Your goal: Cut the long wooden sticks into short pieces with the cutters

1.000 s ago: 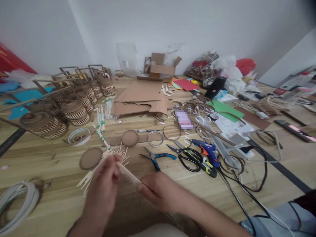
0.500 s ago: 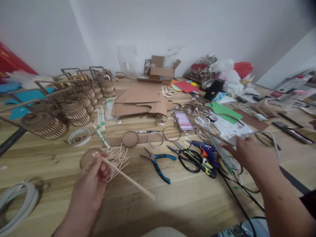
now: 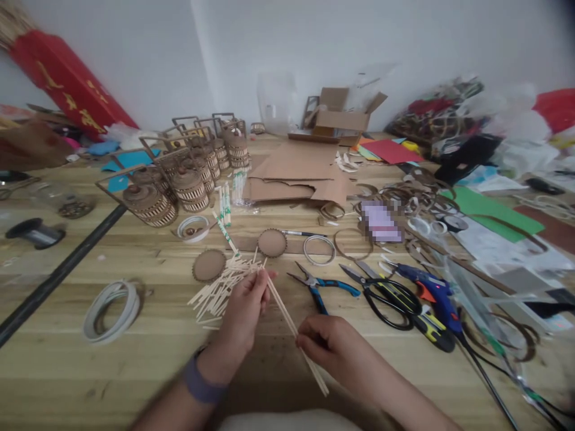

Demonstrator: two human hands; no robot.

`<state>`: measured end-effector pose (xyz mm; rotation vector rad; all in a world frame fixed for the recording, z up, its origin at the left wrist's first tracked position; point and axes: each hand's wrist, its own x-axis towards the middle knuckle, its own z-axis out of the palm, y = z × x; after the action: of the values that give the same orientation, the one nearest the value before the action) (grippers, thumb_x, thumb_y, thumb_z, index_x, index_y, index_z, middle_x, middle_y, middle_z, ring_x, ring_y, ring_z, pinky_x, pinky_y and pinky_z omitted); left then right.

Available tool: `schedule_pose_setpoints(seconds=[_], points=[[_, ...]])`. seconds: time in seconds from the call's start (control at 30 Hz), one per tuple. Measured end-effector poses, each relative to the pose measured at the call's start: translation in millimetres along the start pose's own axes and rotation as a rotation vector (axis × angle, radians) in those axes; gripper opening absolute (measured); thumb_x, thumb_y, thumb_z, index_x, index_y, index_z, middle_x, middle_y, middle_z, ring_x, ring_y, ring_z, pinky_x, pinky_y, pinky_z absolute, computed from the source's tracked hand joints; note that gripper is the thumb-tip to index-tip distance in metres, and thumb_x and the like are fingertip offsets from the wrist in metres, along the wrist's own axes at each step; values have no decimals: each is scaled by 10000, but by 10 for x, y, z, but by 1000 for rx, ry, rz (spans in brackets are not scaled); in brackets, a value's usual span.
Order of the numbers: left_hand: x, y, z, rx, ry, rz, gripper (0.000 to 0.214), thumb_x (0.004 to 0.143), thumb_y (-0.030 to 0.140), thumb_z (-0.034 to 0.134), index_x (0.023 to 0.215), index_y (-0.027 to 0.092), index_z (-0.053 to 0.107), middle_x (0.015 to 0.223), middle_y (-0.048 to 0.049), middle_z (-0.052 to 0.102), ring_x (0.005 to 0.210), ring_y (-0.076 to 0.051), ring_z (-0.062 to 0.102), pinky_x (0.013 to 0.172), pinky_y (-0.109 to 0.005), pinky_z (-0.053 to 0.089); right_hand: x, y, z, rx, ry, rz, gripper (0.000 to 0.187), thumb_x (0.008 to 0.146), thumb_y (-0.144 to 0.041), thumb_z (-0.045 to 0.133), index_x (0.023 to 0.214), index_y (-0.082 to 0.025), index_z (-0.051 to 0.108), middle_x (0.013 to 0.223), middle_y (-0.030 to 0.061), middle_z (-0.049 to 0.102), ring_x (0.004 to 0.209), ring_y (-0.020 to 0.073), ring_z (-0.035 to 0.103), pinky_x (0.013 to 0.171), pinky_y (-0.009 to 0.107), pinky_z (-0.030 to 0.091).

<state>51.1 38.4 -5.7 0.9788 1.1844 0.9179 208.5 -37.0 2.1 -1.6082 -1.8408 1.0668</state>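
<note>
My left hand [image 3: 249,306], a purple band at its wrist, pinches the upper end of a pair of pale wooden chopsticks [image 3: 281,305]. They slant down to the right, toward me. My right hand [image 3: 330,344] is closed beside their middle, with thumb and fingertips at the wood; its grip is partly hidden. Under and beyond the left hand lies a loose heap of short cut sticks [image 3: 215,293]. Two round cardboard discs with notched rims, a left disc [image 3: 209,265] and a farther disc [image 3: 272,243], lie near the heap. Paper-wrapped chopsticks [image 3: 226,230] rest behind it.
Pliers [image 3: 318,284], black-handled scissors [image 3: 381,299], a yellow-black cutter [image 3: 435,332] and a blue glue gun [image 3: 431,287] lie to the right. Small woven baskets [image 3: 193,188] stand back left. Cardboard sheets [image 3: 296,164] lie behind; a white coil [image 3: 112,311] is at left.
My right hand has come from the brown strip at the right to the chopsticks. My left hand still holds them, and the view has turned left.
</note>
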Motion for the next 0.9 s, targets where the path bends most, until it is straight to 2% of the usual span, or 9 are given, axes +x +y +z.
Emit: schedule_pose_setpoints(seconds=[0.13, 0.2, 0.27, 0.33, 0.4, 0.47, 0.57, 0.7, 0.9], points=[[19, -23, -85, 103, 75, 79, 502, 828, 619, 498, 996, 159, 608, 494, 96, 348, 476, -106, 291, 478, -231, 231, 68, 130, 49, 22, 113, 26, 279, 809, -280, 514, 542, -201, 540, 495, -35, 485, 492, 114, 399, 469, 232, 242], [-16, -24, -109, 99, 107, 99, 491, 835, 621, 485, 991, 167, 589, 516, 96, 334, 482, -107, 296, 479, -234, 236, 91, 150, 36, 56, 188, 62, 295, 811, -343, 517, 547, -213, 527, 474, -37, 462, 465, 117, 388, 459, 238, 252], [-72, -21, -114, 78, 50, 45, 471, 825, 626, 493, 932, 174, 571, 540, 95, 334, 481, -101, 288, 472, -235, 222, 114, 128, -5, 171, 198, 137, 284, 811, -404, 535, 590, -225, 531, 444, -54, 446, 408, 110, 377, 421, 232, 264], [-130, -19, -100, 74, -66, -40, 437, 808, 611, 521, 868, 179, 550, 532, 96, 343, 476, -94, 284, 469, -233, 215, 145, 67, -57, 345, 151, 207, 301, 798, -472, 562, 620, -232, 523, 406, -78, 433, 347, 96, 353, 369, 217, 270], [-173, -24, -74, 63, -160, -85, 397, 792, 579, 552, 829, 185, 526, 514, 96, 374, 476, -92, 312, 478, -228, 241, 188, -17, -100, 496, 108, 232, 327, 772, -519, 598, 637, -230, 522, 390, -90, 442, 324, 84, 346, 343, 203, 272], [-195, -43, -43, 28, -193, -79, 361, 780, 540, 581, 833, 190, 510, 539, 80, 454, 503, -99, 385, 510, -229, 303, 240, -95, -120, 574, 95, 216, 330, 746, -522, 640, 655, -222, 535, 387, -99, 449, 324, 74, 349, 346, 194, 269], [-206, -91, -10, -1, -201, -43, 342, 778, 502, 605, 872, 182, 530, 665, 29, 578, 593, -119, 486, 582, -247, 380, 312, -151, -102, 606, 145, 188, 312, 719, -501, 681, 707, -211, 568, 422, -98, 479, 341, 73, 385, 357, 195, 279], [-215, -121, -9, 11, -281, -56, 314, 767, 446, 627, 892, 159, 598, 761, -20, 652, 686, -146, 554, 653, -269, 414, 368, -101, -19, 594, 245, 190, 333, 722, -527, 673, 741, -207, 583, 457, -80, 516, 360, 86, 421, 365, 207, 299], [-219, -57, -49, 110, -413, -67, 276, 793, 425, 594, 725, 163, 649, 696, -16, 647, 700, -158, 569, 691, -279, 412, 412, 17, 109, 539, 233, 73, 266, 813, -474, 624, 765, -217, 573, 544, -40, 566, 475, 140, 540, 461, 250, 415]])
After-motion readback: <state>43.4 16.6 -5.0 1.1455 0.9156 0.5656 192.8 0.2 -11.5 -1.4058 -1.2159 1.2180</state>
